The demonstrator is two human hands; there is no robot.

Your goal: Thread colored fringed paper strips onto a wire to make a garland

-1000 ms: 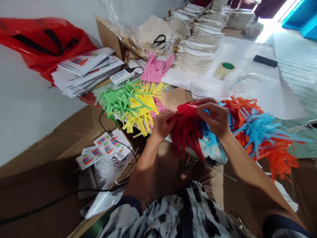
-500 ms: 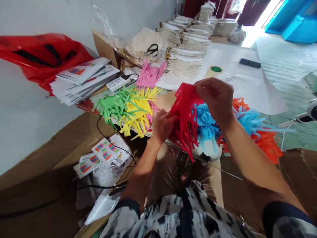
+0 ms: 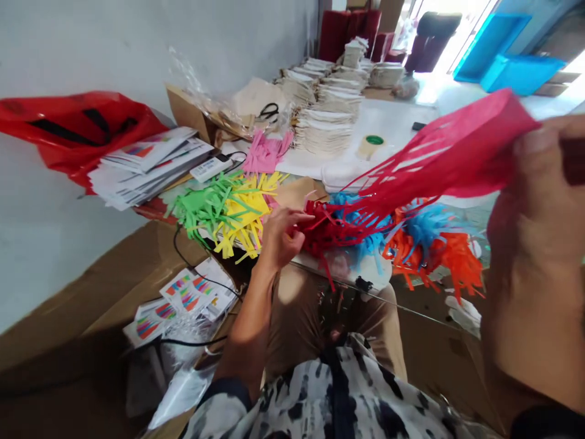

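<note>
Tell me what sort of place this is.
Probably a small craft or packing workshop. There are heaps of fringe-cut coloured paper, tall stacks of cream paper goods behind them and a tape roll, and the right hand holds up a red fringed sheet.

– where's the red fringe [image 3: 461,152]?
– up high at the right, its uncut band on top, a bit blurred.
– and its strips?
– they slant down to the left, spread apart, with the tips meeting the red pile [image 3: 324,228] at centre.
</note>
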